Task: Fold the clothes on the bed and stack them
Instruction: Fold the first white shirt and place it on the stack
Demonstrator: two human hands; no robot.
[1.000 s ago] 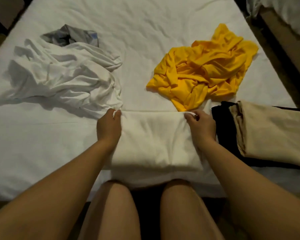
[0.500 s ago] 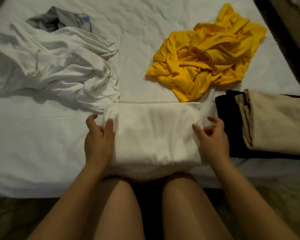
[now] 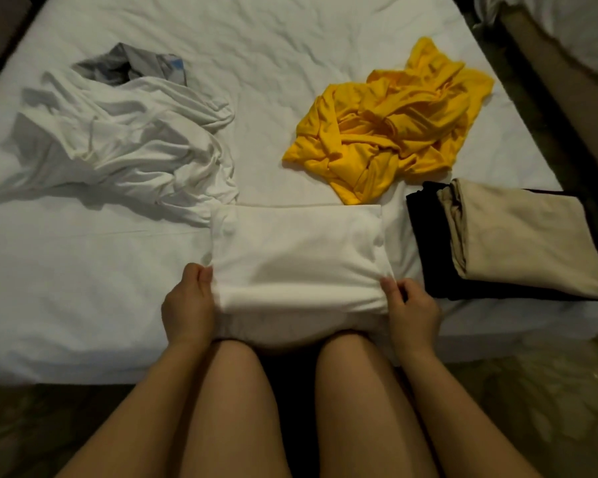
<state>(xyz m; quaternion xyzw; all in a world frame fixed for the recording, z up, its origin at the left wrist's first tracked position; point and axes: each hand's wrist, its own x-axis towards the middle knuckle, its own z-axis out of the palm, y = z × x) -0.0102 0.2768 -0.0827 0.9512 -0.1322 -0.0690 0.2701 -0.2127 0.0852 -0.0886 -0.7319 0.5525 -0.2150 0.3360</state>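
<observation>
Head view: a folded white garment [image 3: 297,257] is seen lying flat at the near edge of the bed [image 3: 83,305], with its near end sagging slightly over the mattress edge against the person's knees [image 3: 346,343]. The garment is held at its two near corners. The near left corner is pinched by the left hand [image 3: 187,305], the thumb laid on top of the cloth and the other fingers curled at the side edge; how far they reach under the cloth cannot be told. The near right corner is pinched likewise by the right hand [image 3: 411,312], fingers curled against the side edge. The body of the garment is spread between the two hands and extends away from them toward the middle of the bed.

A crumpled white garment [image 3: 128,143] is heaped beyond the left hand, just beside the folded piece's far left corner, with a grey garment [image 3: 125,65] partly tucked behind it. A crumpled yellow garment [image 3: 390,125] is bunched just beyond the far right corner. To the right, near the right hand, a folded beige garment [image 3: 518,236] is stacked on a folded black garment [image 3: 428,236], parted from the white piece by a strip of sheet
</observation>
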